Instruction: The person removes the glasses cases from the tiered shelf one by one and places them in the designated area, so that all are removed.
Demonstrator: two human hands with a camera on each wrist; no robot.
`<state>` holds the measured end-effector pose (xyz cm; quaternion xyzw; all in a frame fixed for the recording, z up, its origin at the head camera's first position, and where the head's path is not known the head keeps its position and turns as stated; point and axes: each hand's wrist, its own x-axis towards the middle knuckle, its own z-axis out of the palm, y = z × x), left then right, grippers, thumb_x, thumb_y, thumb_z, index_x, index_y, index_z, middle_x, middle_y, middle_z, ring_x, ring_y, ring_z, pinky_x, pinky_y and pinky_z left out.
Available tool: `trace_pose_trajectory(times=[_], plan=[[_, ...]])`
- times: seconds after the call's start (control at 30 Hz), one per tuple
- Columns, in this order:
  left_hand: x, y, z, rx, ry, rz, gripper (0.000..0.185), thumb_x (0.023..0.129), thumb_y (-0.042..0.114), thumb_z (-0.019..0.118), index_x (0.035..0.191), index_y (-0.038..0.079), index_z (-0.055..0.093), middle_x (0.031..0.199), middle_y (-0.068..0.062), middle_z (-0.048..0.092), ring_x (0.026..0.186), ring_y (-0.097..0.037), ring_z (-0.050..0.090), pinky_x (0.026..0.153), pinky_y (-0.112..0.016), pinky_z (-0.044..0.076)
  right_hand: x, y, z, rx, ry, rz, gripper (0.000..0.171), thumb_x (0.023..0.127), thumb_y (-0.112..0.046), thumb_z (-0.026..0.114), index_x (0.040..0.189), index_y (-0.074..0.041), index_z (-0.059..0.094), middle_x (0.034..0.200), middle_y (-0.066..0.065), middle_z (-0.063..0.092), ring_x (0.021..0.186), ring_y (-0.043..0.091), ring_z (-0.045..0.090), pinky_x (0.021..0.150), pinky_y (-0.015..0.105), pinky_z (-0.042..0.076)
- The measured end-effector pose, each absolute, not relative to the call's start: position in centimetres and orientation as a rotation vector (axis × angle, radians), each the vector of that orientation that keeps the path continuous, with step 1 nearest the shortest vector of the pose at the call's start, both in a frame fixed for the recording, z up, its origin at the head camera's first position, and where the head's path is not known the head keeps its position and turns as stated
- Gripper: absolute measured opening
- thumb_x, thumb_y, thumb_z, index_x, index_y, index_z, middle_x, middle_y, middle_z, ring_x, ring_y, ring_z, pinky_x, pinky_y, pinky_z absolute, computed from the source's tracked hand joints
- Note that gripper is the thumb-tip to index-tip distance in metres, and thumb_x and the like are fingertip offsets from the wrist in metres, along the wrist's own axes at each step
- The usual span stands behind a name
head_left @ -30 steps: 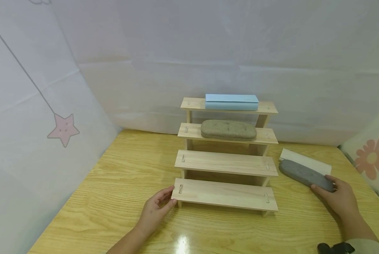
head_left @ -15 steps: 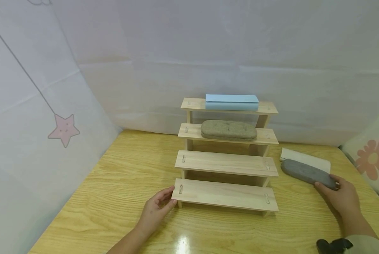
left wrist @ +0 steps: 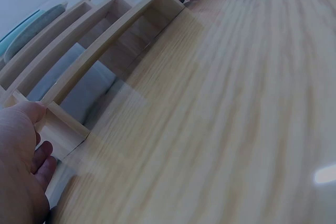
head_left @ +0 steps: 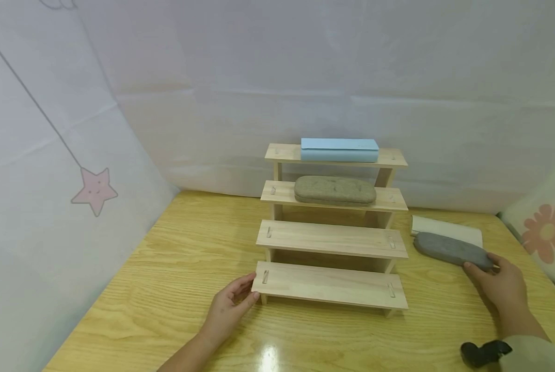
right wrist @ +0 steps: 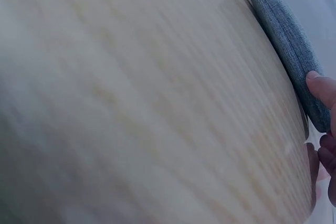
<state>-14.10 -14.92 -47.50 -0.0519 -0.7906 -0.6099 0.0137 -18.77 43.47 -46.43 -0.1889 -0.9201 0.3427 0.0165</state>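
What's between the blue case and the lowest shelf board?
Brown case on the second board down, then the bare third board; head view shows it.

In the head view, the grey case (head_left: 453, 250) partly hides a pale item (head_left: 446, 230); the right wrist view crops the right hand (head_left: 504, 284)

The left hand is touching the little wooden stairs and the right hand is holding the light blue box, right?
Nearly! The right hand is holding the grey case. The head view shows the light blue box up on the top step. The left hand is touching the wooden stairs, just as you said.
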Motion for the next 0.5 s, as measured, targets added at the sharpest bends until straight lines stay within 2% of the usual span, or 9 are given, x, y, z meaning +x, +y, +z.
trace_pose_trajectory(times=[0.27, 0.5], plan=[[-14.05, -14.87, -47.37, -0.167, -2.466, -1.898, 0.044, 0.090, 0.019, 0.071, 0.131, 0.005, 0.060, 0.134, -0.015, 0.062, 0.121, -0.032, 0.061, 0.100, -0.031, 0.054, -18.64, 43.52, -46.30, -0.571, -2.851, 1.106, 0.097, 0.095, -0.054, 0.052, 0.151, 0.010, 0.006, 0.142, 0.049, 0.025, 0.126, 0.063, 0.031, 0.098, 0.072, 0.035], [-14.01, -14.88, -47.26, -0.165, -2.465, -1.899, 0.044, 0.090, 0.018, 0.071, 0.131, 0.007, 0.060, 0.132, -0.015, 0.063, 0.121, -0.031, 0.061, 0.100, -0.031, 0.054, -18.38, 43.30, -46.04, -0.496, -2.816, 1.104, 0.095, 0.096, -0.053, 0.052, 0.152, 0.008, 0.006, 0.150, 0.045, 0.014, 0.130, 0.066, 0.024, 0.098, 0.077, 0.032]])
